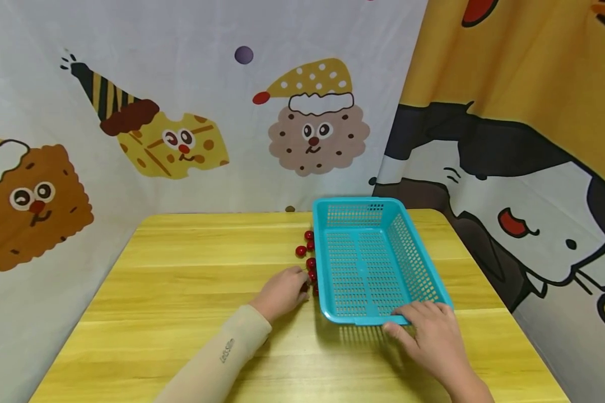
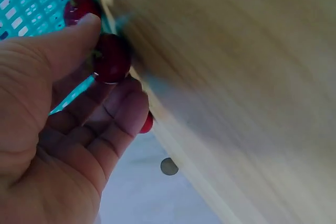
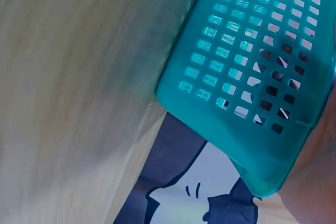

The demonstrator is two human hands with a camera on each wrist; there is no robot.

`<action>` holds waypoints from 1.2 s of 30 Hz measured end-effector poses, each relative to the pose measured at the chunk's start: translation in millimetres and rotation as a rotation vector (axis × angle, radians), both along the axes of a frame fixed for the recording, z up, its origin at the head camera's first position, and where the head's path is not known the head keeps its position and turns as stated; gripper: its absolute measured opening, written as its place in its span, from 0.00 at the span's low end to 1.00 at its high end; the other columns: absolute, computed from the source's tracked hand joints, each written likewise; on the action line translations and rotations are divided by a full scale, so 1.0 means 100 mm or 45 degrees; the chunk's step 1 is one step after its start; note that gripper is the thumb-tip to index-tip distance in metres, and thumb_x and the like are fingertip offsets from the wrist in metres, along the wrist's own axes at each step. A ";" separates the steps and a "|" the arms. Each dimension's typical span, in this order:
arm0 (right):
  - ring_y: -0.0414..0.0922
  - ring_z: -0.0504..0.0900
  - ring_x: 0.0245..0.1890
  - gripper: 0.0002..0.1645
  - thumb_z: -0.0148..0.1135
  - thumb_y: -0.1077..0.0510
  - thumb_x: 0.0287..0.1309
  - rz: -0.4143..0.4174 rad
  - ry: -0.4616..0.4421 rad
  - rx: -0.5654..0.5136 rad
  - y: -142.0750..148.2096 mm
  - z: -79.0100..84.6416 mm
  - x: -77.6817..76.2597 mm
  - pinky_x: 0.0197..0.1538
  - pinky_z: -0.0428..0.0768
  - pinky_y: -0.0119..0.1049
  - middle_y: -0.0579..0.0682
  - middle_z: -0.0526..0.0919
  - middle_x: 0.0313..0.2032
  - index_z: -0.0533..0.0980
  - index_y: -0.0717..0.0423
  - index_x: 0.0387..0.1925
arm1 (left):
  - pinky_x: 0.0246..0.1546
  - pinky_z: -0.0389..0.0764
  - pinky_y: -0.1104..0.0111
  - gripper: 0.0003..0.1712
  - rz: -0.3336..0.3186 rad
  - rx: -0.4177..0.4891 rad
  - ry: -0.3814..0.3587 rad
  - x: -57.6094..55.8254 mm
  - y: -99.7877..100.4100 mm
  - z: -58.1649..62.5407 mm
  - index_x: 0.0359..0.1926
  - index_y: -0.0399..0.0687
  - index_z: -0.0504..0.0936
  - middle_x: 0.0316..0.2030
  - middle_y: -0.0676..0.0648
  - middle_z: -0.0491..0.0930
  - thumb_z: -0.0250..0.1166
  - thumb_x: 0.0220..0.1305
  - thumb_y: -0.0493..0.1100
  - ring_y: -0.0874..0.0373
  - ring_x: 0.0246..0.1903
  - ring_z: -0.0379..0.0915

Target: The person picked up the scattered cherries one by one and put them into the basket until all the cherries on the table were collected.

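Note:
A blue plastic basket [image 1: 327, 320] with perforated walls stands on the table's right half. Along its left side lie several shiny red cherries [image 1: 301, 251], some close against the wall. My left hand [image 1: 284, 292] is down among the nearest ones. Its thumb and fingers pinch a dark red cherry [image 2: 111, 60], with another cherry [image 2: 82, 10] just beyond the thumb tip. At the basket's near right corner, my right hand [image 1: 430, 340] grips the rim, thumb outside. Only an edge of that hand [image 3: 314, 169] shows in the right wrist view, beside the basket wall [image 3: 210, 108].
The wooden table [image 1: 181, 280] extends left of the basket and in front of it. Behind the table hangs a white curtain [image 1: 196, 33] with cartoon prints. A yellow patterned curtain [image 1: 524, 67] hangs at the right.

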State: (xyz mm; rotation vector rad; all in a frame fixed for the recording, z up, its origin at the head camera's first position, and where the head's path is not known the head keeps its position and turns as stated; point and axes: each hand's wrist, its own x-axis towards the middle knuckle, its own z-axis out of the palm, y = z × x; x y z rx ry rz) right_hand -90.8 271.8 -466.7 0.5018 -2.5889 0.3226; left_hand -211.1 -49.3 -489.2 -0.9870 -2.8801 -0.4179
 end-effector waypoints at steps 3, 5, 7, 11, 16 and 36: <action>0.46 0.78 0.38 0.18 0.68 0.34 0.52 -0.003 -0.018 -0.020 0.00 0.01 0.01 0.45 0.68 0.53 0.39 0.84 0.35 0.84 0.41 0.35 | 0.39 0.84 0.65 0.14 0.001 0.007 -0.023 0.00 0.00 -0.03 0.41 0.44 0.84 0.36 0.49 0.78 0.74 0.57 0.44 0.58 0.34 0.75; 0.45 0.78 0.38 0.17 0.69 0.35 0.51 0.005 -0.018 -0.041 0.01 0.02 0.01 0.44 0.67 0.52 0.39 0.84 0.35 0.84 0.40 0.35 | 0.38 0.84 0.65 0.13 0.000 0.016 -0.031 0.01 -0.01 -0.03 0.42 0.43 0.83 0.35 0.49 0.78 0.74 0.58 0.43 0.58 0.33 0.75; 0.45 0.78 0.37 0.16 0.70 0.36 0.50 0.014 -0.014 -0.060 0.03 0.02 0.00 0.44 0.67 0.51 0.38 0.84 0.34 0.84 0.39 0.34 | 0.37 0.84 0.67 0.12 0.004 0.036 -0.021 0.01 -0.03 -0.01 0.43 0.43 0.84 0.35 0.49 0.78 0.72 0.59 0.41 0.59 0.33 0.75; 0.45 0.79 0.37 0.15 0.72 0.36 0.48 0.014 -0.005 -0.079 0.08 0.04 -0.01 0.43 0.67 0.50 0.38 0.85 0.33 0.84 0.39 0.33 | 0.42 0.84 0.66 0.15 0.037 0.167 0.017 0.04 -0.05 0.21 0.48 0.43 0.82 0.41 0.49 0.79 0.70 0.62 0.41 0.58 0.39 0.75; 0.47 0.79 0.36 0.18 0.72 0.36 0.47 -0.016 0.010 -0.078 0.16 0.04 -0.02 0.42 0.68 0.52 0.40 0.85 0.32 0.85 0.42 0.33 | 0.47 0.82 0.65 0.18 -0.050 0.461 0.031 0.14 0.14 0.67 0.54 0.44 0.79 0.49 0.50 0.78 0.68 0.65 0.46 0.60 0.45 0.73; 0.47 0.78 0.34 0.20 0.73 0.36 0.44 -0.009 0.093 -0.079 0.13 -0.01 -0.09 0.42 0.69 0.51 0.43 0.84 0.29 0.85 0.45 0.30 | 0.39 0.81 0.68 0.20 -0.283 -0.090 -0.043 0.05 1.04 0.57 0.48 0.56 0.85 0.38 0.60 0.84 0.72 0.58 0.58 0.67 0.34 0.74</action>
